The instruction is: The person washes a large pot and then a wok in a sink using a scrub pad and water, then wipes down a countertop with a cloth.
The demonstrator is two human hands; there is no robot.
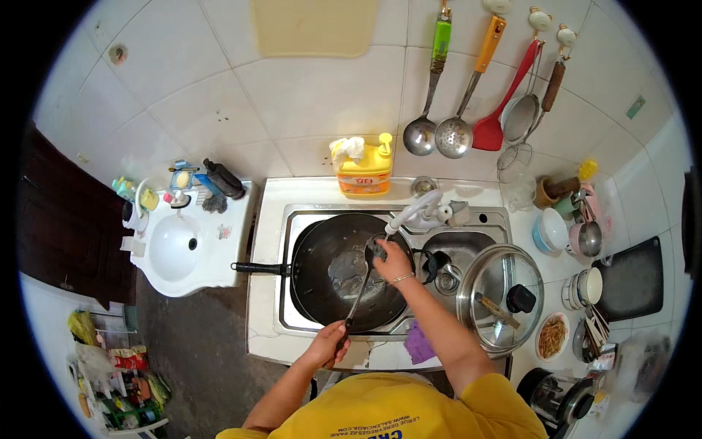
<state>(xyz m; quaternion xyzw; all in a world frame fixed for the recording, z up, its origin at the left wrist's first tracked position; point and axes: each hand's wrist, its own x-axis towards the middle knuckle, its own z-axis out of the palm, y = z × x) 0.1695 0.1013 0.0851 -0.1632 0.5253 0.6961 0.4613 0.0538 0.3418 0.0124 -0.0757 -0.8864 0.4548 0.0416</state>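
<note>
My left hand point(329, 345) is closed round the dark grip of a long metal ladle point(361, 293), which slants up across the wok. At the ladle's round head, the fingers of my right hand point(393, 262) are bent and pressed into it. Something small and dark seems to be under them, too hidden to name. Beneath both lies a large dark wok point(314, 293), set over the left sink basin, with a little water and some bits in its bottom. A white faucet point(413, 214) reaches over the wok close to my right hand.
A glass lid point(475, 307) leans over the right basin point(461, 245). Behind the sink stands a yellow jug point(363, 178). A purple cloth point(419, 344) lies at the front edge. Bowls point(552, 228) and a plate of food point(552, 336) crowd the right counter. The wok's handle point(259, 268) juts left.
</note>
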